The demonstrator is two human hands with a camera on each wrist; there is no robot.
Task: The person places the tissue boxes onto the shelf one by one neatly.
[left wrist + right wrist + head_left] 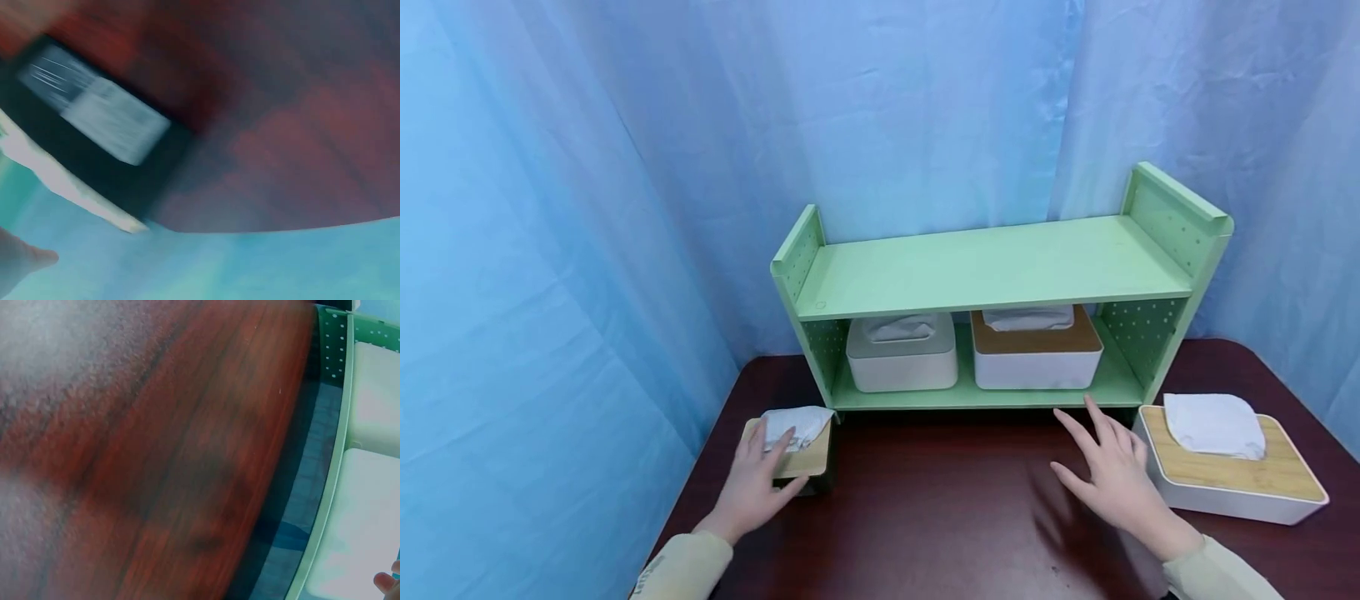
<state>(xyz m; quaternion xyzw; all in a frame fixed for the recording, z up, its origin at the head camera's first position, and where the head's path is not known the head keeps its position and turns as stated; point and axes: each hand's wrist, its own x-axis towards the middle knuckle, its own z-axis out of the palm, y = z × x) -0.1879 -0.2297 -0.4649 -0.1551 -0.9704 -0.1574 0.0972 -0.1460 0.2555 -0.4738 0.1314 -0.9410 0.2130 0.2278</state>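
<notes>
My left hand (751, 493), fingers spread, is over the near side of a small black tissue box with a pale wooden lid (808, 461) and a white tissue (797, 425). In the left wrist view, a label (119, 122) shows on the blurred dark box, and a fingertip (40, 257) appears apart from it. Above the table my right hand (1112, 483) holds nothing, its fingers spread and a shadow below. To its right lies a long white tissue box with a bamboo lid (1240, 479) and a tissue (1213, 425) sticking out.
A green two-level shelf (992, 265) stands at the back of the dark red table (940, 508). On its lower level are a white tissue box with a grey lid (902, 369) and a white one with a brown lid (1037, 367). Blue curtains (925, 117) hang behind and to the left.
</notes>
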